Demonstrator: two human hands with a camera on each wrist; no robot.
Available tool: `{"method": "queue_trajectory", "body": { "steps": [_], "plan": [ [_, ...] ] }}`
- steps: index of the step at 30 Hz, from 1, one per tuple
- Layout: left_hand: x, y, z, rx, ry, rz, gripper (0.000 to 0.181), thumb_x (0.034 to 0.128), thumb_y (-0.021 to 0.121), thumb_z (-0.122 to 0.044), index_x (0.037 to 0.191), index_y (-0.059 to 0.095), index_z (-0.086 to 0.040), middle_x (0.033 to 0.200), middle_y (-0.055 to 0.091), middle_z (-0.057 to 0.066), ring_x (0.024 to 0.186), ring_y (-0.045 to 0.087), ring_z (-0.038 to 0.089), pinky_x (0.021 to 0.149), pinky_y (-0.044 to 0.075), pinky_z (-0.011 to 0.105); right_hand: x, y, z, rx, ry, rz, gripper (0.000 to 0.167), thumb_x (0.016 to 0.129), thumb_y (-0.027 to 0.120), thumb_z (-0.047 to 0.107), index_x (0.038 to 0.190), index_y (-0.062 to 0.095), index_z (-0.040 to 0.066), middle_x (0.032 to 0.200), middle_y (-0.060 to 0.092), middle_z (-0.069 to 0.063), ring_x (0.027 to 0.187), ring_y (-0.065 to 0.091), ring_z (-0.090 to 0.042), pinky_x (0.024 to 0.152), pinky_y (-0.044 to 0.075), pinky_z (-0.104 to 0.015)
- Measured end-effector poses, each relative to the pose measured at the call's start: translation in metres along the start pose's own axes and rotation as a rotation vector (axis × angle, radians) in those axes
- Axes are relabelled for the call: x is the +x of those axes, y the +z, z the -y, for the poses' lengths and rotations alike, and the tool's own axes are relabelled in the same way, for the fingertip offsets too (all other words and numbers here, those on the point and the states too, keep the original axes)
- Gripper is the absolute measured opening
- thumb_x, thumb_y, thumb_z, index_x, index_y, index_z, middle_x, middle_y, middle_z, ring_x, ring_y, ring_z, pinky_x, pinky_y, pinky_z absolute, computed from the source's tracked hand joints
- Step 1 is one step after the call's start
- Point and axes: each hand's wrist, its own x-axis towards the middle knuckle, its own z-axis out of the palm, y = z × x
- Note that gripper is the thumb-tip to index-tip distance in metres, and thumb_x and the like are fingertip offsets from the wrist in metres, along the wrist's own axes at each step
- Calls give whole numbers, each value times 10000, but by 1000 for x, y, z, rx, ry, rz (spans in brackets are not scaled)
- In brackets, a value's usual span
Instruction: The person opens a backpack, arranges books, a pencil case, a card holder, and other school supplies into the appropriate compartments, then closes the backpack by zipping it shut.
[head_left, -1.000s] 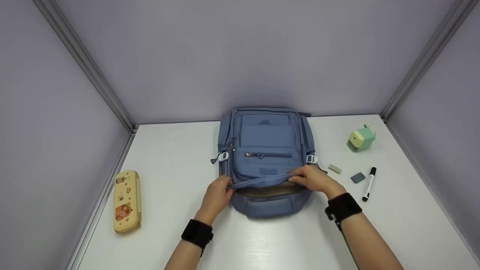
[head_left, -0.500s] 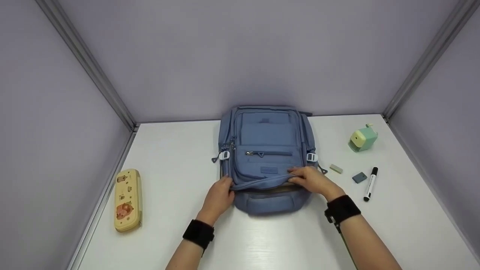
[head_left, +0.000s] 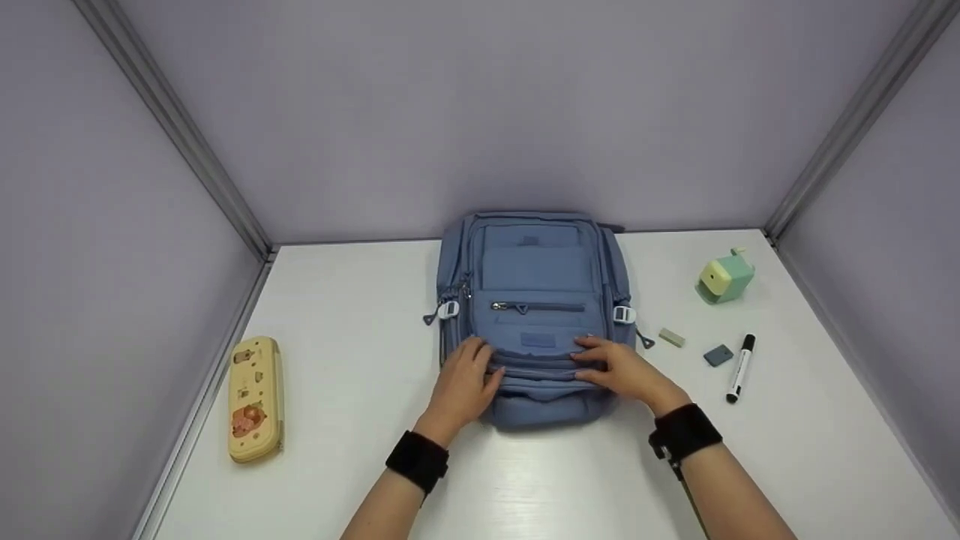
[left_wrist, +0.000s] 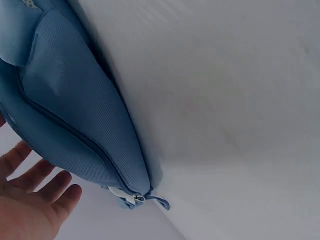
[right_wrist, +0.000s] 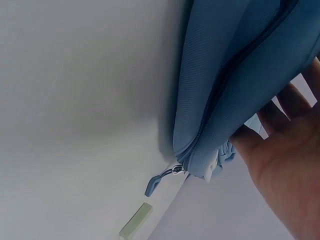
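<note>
A blue backpack (head_left: 536, 270) lies flat on the white table, its front pocket side up and its top end toward me. My left hand (head_left: 461, 386) rests on the near left edge of the front panel, fingers loosely extended. Across from it, my right hand (head_left: 626, 373) touches the near right edge with fingers spread and slightly bent. Between the hands, the top flap is folded down in creases over the main opening, so the inside is hidden. In the right wrist view a zipper pull (right_wrist: 154, 184) hangs at the bag's side; the left wrist view shows another zipper pull (left_wrist: 161, 202).
A yellow pencil case (head_left: 256, 397) lies at the left. On the right are a green and yellow pencil sharpener (head_left: 725, 277), a small pale green block (head_left: 672, 337), a dark blue-grey eraser-like block (head_left: 718, 355) and a black-capped white marker (head_left: 740, 369). Walls enclose the table's back and sides.
The front panel's edge has come down over the opening, which showed a pale inside before. My left hand has let go of the edge and moved right onto the panel; my right hand's fingers have loosened.
</note>
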Motion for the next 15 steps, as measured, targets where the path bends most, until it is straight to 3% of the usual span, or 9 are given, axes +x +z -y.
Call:
{"method": "queue_trajectory", "body": {
  "steps": [3,6,10,13,15],
  "plan": [
    [0,4,-7,-13,6,140,443,1046,446,-391,1387,556,-130,1474,438,129,1412,308,357,1126,263,492,0,1,0,-8,-6,-27,379,927,700,247,1237,670,30,1428,491,-173,1358,382,-395,1060,349,-520],
    [-3,6,-9,4,-2,235,480,1068,329,-436,1467,480,-218,1562,329,91,1459,190,343,1149,192,503,1,-1,-2,-2,-3,-92,316,966,646,216,1212,674,20,1353,553,-178,1292,466,-387,1039,375,-518],
    [-6,7,-7,34,9,284,501,1071,266,-461,1513,396,-263,1602,240,65,1474,132,321,1162,139,499,2,-11,-9,-3,60,-262,243,1007,558,104,1166,665,-46,1200,630,-213,1155,570,-387,977,426,-522],
    [-7,7,-5,37,13,303,512,1069,249,-476,1527,359,-276,1613,201,53,1478,107,315,1163,119,506,2,-21,-18,-55,183,-408,251,1006,515,46,1180,642,-81,1157,641,-261,1083,601,-405,912,456,-534],
    [-7,8,-5,35,13,310,516,1068,244,-479,1531,349,-277,1616,191,51,1479,98,315,1163,115,510,1,-28,-23,-115,288,-465,286,1000,494,42,1220,622,-87,1157,641,-275,1050,617,-417,871,473,-541]
  ]
}}
